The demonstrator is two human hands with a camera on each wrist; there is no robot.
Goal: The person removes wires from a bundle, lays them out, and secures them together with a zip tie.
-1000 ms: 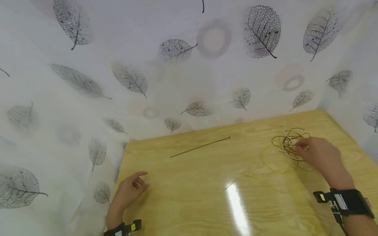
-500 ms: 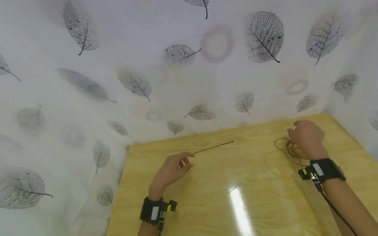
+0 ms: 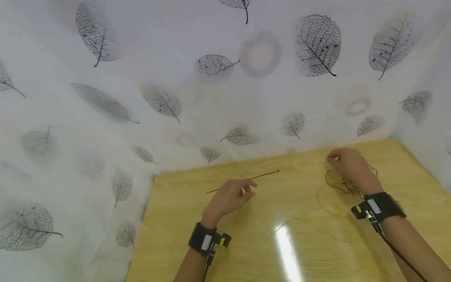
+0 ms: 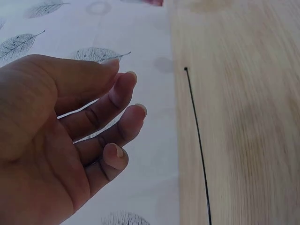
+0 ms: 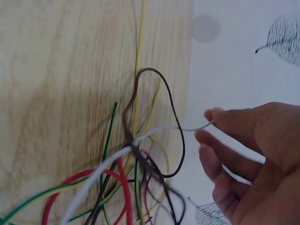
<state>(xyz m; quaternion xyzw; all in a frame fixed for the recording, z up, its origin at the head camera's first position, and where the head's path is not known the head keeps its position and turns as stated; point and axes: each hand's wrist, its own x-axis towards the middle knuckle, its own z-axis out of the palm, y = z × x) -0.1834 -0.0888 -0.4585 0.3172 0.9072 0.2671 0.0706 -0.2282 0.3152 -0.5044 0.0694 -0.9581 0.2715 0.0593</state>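
Observation:
My right hand (image 3: 352, 166) is over a tangle of wires (image 3: 342, 184) on the right of the table. In the right wrist view, its thumb and a finger pinch the end of a white wire (image 5: 157, 132), which rises out of the tangle. Brown, red, yellow and green-yellow wires lie around it. My left hand (image 3: 230, 196), fingers loosely curled and holding nothing, hovers just in front of a thin black cable tie (image 3: 266, 174). The left wrist view shows the small head and straight strip of the cable tie (image 4: 198, 136), apart from the fingers. Part of it is hidden in the head view.
A loose yellow wire (image 3: 303, 219) curves across the wooden table (image 3: 176, 235) between my forearms. White leaf-patterned sheeting (image 3: 260, 102) stands along the table's back and sides. A cable runs from each wrist camera.
My left hand has travelled right and away from me to the cable tie. My right hand has moved from the tangle's right side leftward and slightly farther back. The view shifted slightly.

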